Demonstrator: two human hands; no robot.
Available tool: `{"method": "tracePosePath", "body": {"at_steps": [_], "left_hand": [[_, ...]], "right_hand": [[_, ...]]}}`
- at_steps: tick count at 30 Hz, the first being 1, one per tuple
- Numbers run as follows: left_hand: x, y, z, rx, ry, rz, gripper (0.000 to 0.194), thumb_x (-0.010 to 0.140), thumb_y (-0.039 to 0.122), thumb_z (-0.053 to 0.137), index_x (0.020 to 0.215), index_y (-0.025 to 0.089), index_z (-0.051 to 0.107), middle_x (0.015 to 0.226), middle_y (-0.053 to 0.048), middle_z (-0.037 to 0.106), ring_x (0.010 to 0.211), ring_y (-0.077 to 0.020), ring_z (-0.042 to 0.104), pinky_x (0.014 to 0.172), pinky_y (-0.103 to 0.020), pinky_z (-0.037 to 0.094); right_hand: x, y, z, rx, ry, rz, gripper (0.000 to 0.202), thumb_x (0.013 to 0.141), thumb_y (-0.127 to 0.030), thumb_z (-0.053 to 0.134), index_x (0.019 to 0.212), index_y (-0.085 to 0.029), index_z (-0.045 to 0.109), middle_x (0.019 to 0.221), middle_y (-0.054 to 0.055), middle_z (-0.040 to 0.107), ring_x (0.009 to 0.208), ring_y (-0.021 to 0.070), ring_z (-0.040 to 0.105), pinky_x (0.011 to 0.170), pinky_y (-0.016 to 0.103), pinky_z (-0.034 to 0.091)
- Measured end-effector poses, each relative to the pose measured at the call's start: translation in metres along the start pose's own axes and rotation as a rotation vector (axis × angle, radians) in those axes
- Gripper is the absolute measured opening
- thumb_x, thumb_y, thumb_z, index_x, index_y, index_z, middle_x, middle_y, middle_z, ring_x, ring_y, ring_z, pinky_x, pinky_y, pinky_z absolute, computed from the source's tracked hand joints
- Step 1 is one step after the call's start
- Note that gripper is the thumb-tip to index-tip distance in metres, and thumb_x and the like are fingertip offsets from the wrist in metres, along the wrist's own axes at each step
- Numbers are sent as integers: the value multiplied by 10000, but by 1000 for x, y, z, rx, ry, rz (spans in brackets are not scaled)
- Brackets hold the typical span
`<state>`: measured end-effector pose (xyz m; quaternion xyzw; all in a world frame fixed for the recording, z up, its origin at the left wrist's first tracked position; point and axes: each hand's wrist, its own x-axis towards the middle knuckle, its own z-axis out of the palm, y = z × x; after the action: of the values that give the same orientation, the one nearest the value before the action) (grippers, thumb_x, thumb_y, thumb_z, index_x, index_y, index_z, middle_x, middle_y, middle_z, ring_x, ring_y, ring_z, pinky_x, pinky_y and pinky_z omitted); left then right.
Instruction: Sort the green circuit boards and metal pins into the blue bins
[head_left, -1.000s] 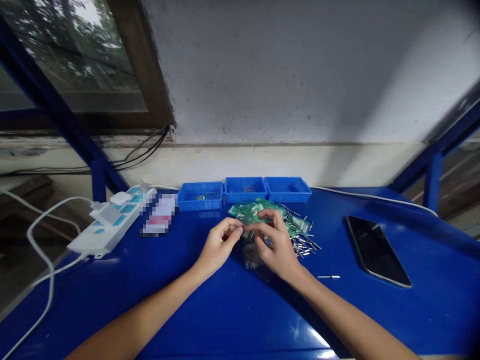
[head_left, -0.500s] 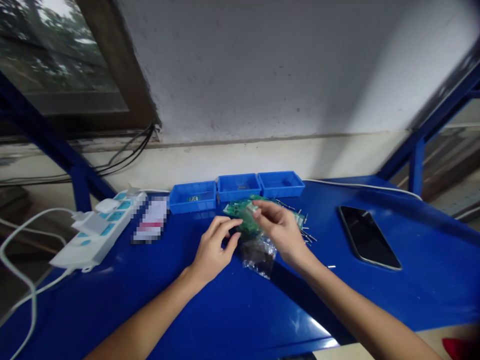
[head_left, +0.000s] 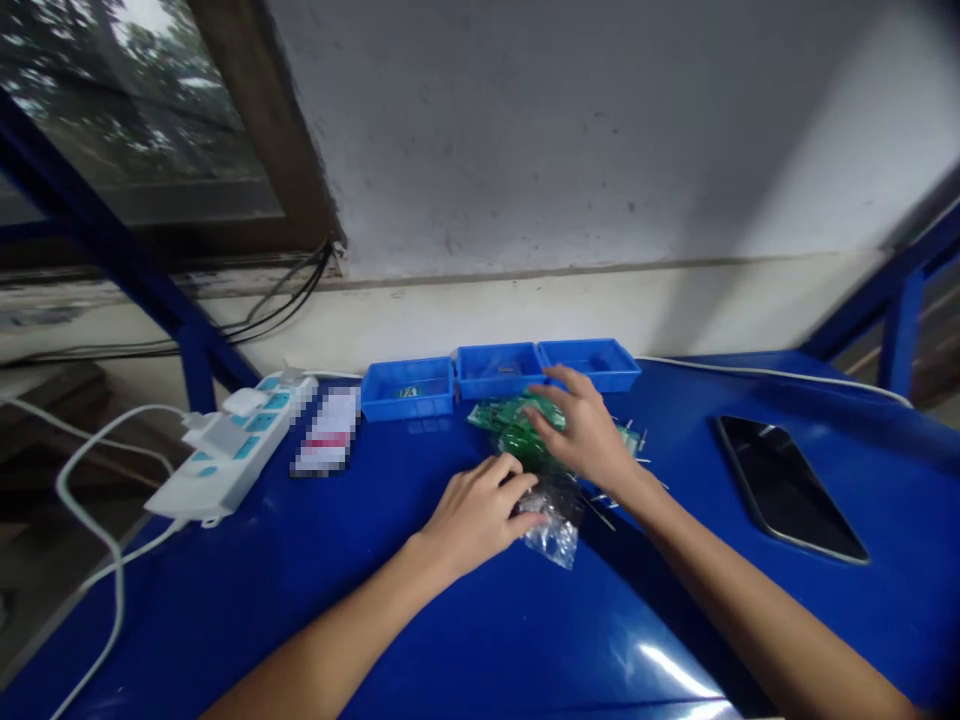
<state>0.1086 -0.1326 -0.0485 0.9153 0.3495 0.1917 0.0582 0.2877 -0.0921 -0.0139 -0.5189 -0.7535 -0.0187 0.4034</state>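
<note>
A heap of green circuit boards (head_left: 506,412) lies on the blue table, with thin metal pins (head_left: 600,515) sticking out on its right side. In front of the heap is a crinkled clear plastic bag (head_left: 559,525). My left hand (head_left: 480,515) is at the bag's left edge, fingers bent and thumb apart from them; it seems to touch the bag. Over the right part of the boards hovers my right hand (head_left: 581,425), its fingers spread and nothing visible in them. The hand and forearm hide part of the heap.
Behind the boards stand three blue trays: left (head_left: 409,405), middle (head_left: 491,385) and right (head_left: 592,380). The left and middle ones hold small parts. A white power strip (head_left: 225,475) with cables and a blurred-out card (head_left: 330,430) are leftward. A black phone (head_left: 791,490) lies right.
My right hand has opened; the small pale piece it pinched no longer shows in it. My left hand has come down nearer the plastic bag. The whole view has shifted slightly.
</note>
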Motion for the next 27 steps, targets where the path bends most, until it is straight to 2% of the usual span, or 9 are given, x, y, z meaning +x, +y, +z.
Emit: {"method": "tracePosePath", "body": {"at_steps": [4,7,9,12,15,17,21,23,27], "left_hand": [[1,-4,2,-76,85,-64,158,894,261,497,922,214,645,878,-23,635,797,-166,617,682,-259,470],[0,-13,-2,-174,248,-209,148,886,216,489,883,197,636,718,3,625,625,-115,592,603,-220,437],[-2,-18,-6,-234,361,-294,133,884,230,500,883,185,625,543,43,543,471,-87,510,507,-204,395],[-6,-19,-13,-345,490,-282,114,885,222,509,910,174,610,553,40,579,463,-82,524,489,-193,409],[-8,-14,-16,-400,550,-143,106,874,168,514,925,177,607,842,-34,696,721,-130,649,638,-225,501],[-9,-11,-17,-416,550,-46,117,866,147,518,923,183,612,922,-53,696,851,-161,653,730,-266,520],[-7,-10,-18,-440,446,-9,100,851,183,549,912,191,629,902,-50,682,868,-172,625,784,-301,498],[-5,-11,-19,-462,349,-128,132,866,267,537,881,187,641,864,-50,665,801,-168,603,721,-285,483],[-1,-15,-19,-740,234,-419,463,932,438,344,704,146,621,651,-32,597,541,-113,502,528,-233,400]], "right_hand": [[-31,-4,6,93,-38,115,207,859,-314,500,816,-192,661,809,69,649,808,221,568,748,375,424],[-35,-19,-3,210,-74,279,303,874,-395,472,692,-189,600,602,12,585,577,155,513,560,286,365],[-33,-30,-4,326,-142,391,363,866,-459,469,641,-189,559,507,-18,511,475,122,443,477,263,297],[-34,-42,2,665,-191,549,327,834,-503,504,782,-189,577,557,-17,557,503,128,488,476,251,333],[-36,-45,10,1000,-152,698,403,773,-471,598,1055,-190,540,668,-3,609,602,149,555,555,269,420],[-37,-44,13,1108,-119,739,456,721,-417,664,1092,-182,544,654,-18,584,599,137,542,581,273,430],[-39,-38,12,1073,-63,639,331,725,-356,666,997,-178,608,679,-9,580,615,129,538,609,282,443],[-41,-38,10,883,15,492,321,769,-317,626,1065,-202,581,739,7,604,657,145,560,642,304,461],[-46,-40,7,493,72,75,238,829,-189,532,1055,-243,579,849,36,644,768,177,595,720,342,477]]}}
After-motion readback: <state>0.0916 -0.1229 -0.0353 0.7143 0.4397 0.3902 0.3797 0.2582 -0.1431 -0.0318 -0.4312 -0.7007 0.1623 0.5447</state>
